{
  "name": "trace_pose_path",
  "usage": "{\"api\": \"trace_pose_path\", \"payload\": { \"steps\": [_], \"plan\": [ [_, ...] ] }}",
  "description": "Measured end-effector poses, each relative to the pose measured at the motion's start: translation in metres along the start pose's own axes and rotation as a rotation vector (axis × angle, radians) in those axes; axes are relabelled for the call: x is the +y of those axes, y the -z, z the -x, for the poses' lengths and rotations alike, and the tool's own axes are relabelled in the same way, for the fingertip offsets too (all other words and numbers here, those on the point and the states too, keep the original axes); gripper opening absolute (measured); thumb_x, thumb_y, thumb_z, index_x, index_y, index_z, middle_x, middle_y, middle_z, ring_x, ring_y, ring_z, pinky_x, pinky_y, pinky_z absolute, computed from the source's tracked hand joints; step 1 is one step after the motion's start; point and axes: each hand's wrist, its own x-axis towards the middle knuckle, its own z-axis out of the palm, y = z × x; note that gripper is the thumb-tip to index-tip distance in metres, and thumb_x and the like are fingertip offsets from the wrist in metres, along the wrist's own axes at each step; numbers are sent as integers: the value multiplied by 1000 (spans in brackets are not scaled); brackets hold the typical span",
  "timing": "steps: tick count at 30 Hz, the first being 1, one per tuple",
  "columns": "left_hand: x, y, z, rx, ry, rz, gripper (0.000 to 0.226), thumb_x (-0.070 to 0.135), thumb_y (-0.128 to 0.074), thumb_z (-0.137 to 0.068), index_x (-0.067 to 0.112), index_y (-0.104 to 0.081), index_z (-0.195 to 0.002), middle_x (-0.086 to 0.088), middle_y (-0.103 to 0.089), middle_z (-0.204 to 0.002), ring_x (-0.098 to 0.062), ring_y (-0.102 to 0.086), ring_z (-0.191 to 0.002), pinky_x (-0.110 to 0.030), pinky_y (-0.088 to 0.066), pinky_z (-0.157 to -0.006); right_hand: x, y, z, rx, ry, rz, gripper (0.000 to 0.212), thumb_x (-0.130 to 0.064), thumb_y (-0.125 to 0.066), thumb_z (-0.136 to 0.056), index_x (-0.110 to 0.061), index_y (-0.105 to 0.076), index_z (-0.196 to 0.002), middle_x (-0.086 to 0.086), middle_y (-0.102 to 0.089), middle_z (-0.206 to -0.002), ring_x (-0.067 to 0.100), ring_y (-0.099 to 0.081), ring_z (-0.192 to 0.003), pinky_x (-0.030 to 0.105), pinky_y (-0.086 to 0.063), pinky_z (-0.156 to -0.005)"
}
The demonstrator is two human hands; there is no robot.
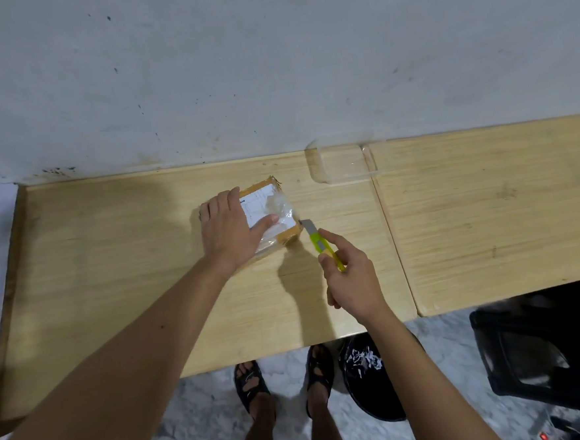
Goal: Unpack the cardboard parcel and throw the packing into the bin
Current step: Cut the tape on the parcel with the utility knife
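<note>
Slitting the tape: left hand (229, 225) flat, pinning the parcel (270, 217); right hand (351, 280) gripping the knife (321, 243) (blade at right edge). Next, a shallow, steady cut.

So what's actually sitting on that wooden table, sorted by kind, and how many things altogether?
Cardboard parcel, under the left hand: 1
Yellow-green utility knife, in the right hand: 1
Clear plastic container by the wall: 1
Total: 3
</note>
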Motion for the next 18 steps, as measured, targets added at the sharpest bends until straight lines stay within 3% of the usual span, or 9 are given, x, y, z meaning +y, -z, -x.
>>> {"api": "trace_pose_path", "payload": {
  "steps": [5, 11, 15, 18],
  "plan": [
    [45, -2, 8, -13, 275, 106, 97, 89, -59, -70, 8, -56, -121, -9, -60, -123, -30, -53, -117, -40, -38, -102, 8, 9, 0, 141, -38, -39, 42, -16, -51, -105, -36, -56, -141, -1, -60, -70, 20, -54, -36, 30, -48, -41],
    [31, 11, 14, -102, 173, 115, 85, 79, -67, -74, 12, -58, -125, -6, -62, -123, -28, -59, -118, -42, -49, -91, 17, 11, 10, 171, -48, -112, 42, -16, -50, -106, -34, -54, -144, -1, -63, -76, 19, -54, -37, 29, -47, -42],
    [31, 20, 16, -132, 128, 3, 83, 84, -65, -70, 13, -62, -112, -4, -69, -109, -28, -66, -104, -38, -51, -78, 18, -1, 15, 160, -65, -149, 42, -16, -50, -105, -35, -54, -143, -2, -62, -76, 20, -55, -37, 27, -46, -40],
    [37, 21, 19, -174, 65, -35, 82, 84, -64, -72, 11, -60, -109, -6, -69, -108, -30, -66, -103, -39, -51, -79, 18, -10, 17, 164, -71, -141, 43, -17, -49, -105, -34, -53, -144, 1, -64, -74, 20, -57, -38, 29, -48, -39]
  ]
}}
